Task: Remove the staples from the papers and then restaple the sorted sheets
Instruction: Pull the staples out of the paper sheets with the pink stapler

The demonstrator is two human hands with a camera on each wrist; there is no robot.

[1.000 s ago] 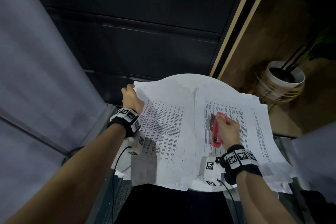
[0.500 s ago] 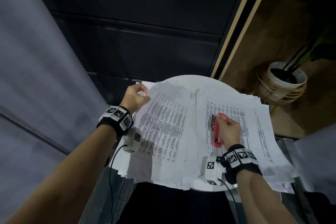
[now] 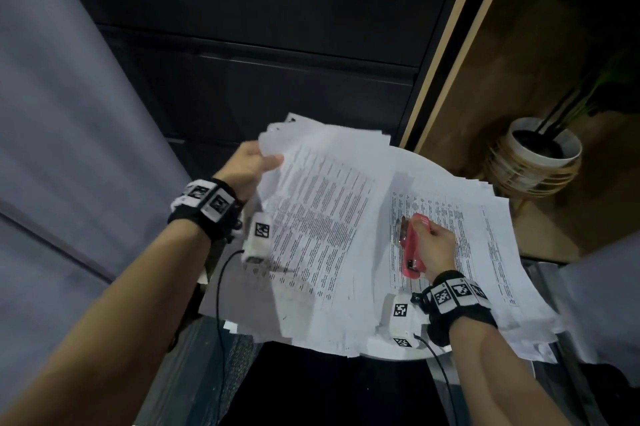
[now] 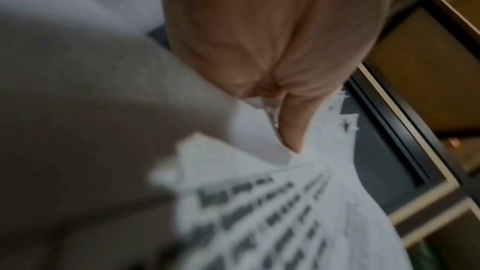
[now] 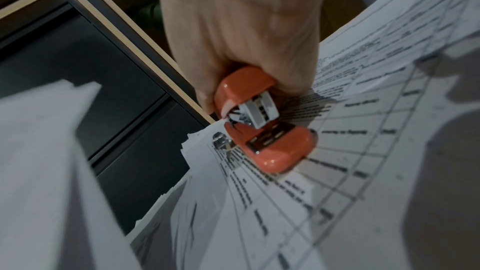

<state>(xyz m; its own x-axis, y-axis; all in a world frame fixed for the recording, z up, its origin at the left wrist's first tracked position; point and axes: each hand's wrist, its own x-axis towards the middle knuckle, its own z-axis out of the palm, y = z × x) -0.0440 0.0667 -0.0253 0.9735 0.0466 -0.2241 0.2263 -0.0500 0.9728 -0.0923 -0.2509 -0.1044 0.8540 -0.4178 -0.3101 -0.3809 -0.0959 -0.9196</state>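
Two spreads of printed sheets cover a small round white table. My left hand pinches the far left corner of the left stack of papers and holds that edge lifted off the table; the left wrist view shows my thumb pressed onto the corner of the left stack. My right hand grips a red stapler over the right stack of papers. In the right wrist view the stapler has its mouth slightly apart and its base rests on the printed sheet.
A dark cabinet stands behind the table, with a wooden shelf unit to its right. A potted plant in a white and woven pot sits at the right. A grey wall runs along the left. Sheets overhang the table's front edge.
My left hand has raised the far corner of the left stack and drawn it up off the table. My right hand with the stapler has stayed where it was.
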